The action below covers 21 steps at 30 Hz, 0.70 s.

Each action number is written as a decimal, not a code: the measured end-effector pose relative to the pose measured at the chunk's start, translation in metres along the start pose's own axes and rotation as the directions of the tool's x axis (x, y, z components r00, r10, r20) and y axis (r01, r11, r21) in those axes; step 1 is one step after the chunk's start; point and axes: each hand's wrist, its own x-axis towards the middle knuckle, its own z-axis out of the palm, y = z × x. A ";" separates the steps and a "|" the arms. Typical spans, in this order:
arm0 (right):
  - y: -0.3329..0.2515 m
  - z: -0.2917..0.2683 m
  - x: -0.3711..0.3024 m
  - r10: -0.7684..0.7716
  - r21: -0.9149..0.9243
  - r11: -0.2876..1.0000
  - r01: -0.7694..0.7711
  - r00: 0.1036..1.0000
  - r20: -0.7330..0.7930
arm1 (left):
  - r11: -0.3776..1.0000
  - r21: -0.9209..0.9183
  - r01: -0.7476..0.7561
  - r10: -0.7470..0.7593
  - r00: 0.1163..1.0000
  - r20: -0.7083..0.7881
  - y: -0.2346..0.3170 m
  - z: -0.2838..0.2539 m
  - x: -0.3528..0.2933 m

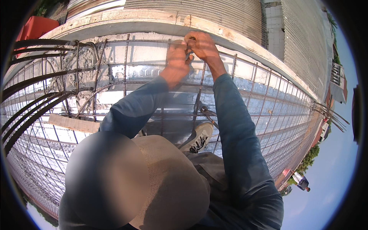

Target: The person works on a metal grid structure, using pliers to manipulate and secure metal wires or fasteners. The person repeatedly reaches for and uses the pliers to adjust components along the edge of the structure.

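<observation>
Both of my hands are raised close together at the upper edge of a steel bar mesh [142,82], just below a long wooden beam [134,16]. My left hand [177,60] is closed, its fingers curled beside an upright bar. Touching or nearly touching it, my right hand [203,45] has bent fingers pinched together. Whatever lies between the fingers is too small and hidden to name. Thin dark wires or rods [190,22] cross the beam just above the hands. Behind the mesh shows a pale, silvery panel surface [142,71].
Thick curved reinforcing bars [42,79] jut out at left, near rough concrete [86,61]. A short plank [73,123] rests on the mesh. My shoe [202,137] stands by a dark metal piece [208,112]. Corrugated sheeting [218,15] lies beyond the beam. Another person [301,181] is far right.
</observation>
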 end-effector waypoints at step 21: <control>0.013 0.011 -0.001 0.064 0.420 0.905 -0.075 0.997 0.039 | 1.000 -0.012 0.026 -0.025 0.992 0.123 0.004 -0.006 -0.005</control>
